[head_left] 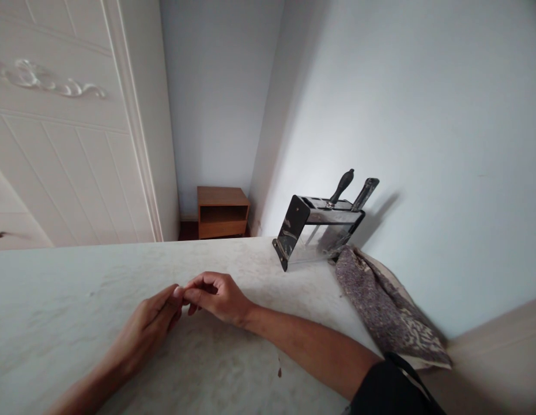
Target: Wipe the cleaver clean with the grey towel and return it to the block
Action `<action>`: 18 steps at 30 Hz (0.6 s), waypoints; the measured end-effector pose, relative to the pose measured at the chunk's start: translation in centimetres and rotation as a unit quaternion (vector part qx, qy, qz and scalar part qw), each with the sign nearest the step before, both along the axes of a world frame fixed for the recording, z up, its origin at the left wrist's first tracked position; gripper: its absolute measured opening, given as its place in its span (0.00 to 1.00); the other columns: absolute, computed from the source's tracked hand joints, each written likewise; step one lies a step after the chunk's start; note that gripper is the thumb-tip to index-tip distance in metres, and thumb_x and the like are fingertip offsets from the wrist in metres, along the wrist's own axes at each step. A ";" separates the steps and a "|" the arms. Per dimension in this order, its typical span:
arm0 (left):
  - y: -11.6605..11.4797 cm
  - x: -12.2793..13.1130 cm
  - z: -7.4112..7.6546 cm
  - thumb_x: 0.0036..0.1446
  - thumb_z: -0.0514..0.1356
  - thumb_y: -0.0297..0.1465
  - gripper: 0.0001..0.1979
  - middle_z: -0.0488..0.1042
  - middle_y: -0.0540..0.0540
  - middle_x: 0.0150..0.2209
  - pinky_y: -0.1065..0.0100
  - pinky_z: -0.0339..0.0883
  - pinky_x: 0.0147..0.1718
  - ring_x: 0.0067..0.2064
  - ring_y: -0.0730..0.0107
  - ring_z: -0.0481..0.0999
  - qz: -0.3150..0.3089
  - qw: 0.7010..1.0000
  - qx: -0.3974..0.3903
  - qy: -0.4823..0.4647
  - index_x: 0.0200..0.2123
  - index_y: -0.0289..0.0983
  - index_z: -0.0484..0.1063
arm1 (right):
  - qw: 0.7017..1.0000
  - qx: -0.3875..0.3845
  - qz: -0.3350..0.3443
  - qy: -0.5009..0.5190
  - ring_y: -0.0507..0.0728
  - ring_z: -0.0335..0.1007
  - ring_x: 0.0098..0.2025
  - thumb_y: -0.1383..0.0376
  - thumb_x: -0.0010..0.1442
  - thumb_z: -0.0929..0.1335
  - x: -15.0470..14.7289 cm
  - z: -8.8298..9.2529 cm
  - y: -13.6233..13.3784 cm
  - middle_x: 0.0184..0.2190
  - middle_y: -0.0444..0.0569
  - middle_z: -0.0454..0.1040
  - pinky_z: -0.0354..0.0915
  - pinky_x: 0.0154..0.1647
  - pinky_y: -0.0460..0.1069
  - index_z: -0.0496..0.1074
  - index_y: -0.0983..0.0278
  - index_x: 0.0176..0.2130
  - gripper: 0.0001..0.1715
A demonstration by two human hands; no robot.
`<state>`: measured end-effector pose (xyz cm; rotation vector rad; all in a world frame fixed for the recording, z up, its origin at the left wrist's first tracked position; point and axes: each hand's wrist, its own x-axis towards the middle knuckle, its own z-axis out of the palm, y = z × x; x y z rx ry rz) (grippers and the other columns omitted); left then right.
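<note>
Over the pale marbled tabletop (233,369), my left hand (153,317) and my right hand (218,297) meet at the fingertips. The left thumb and fingers are pressed together, pointing toward the right hand. My right thumb and index finger are curled into a pinch against the left fingertips. Whatever lies between the fingers, if anything, is hidden or too small to make out. Beyond my right hand stands a black-framed knife block (337,216) with clear sides, holding a knife with a black handle (363,195) and another tool with a rounded black handle (342,185).
A folded purple-brown patterned cloth (384,300) lies at the right, against the white wall (445,144). A small brown mark (279,372) is on the tabletop near my right forearm. Past the far edge are a wooden nightstand (222,197) and a white wardrobe (78,173).
</note>
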<state>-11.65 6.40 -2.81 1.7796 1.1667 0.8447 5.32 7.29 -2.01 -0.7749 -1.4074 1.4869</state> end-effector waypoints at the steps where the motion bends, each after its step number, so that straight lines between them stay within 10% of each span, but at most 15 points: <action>1: 0.0 0.1 0.1 0.59 0.48 0.54 0.26 0.57 0.52 0.21 0.73 0.50 0.18 0.22 0.74 0.56 0.006 1.000 0.004 0.004 0.27 0.36 0.64 | 1.000 -0.008 -0.001 -0.001 0.49 0.70 0.27 0.47 0.46 0.75 0.0 0.0 0.0 0.29 0.45 0.74 0.67 0.31 0.45 0.73 0.67 0.34 0.28; 18: 0.0 0.5 0.3 0.59 0.44 0.56 0.28 0.59 0.52 0.20 0.71 0.54 0.22 0.23 0.72 0.58 0.022 0.997 0.023 0.065 0.24 0.37 0.60 | 0.999 0.016 -0.020 -0.044 0.49 0.68 0.25 0.50 0.48 0.74 0.5 0.3 -0.2 0.26 0.45 0.72 0.65 0.29 0.45 0.74 0.68 0.32 0.24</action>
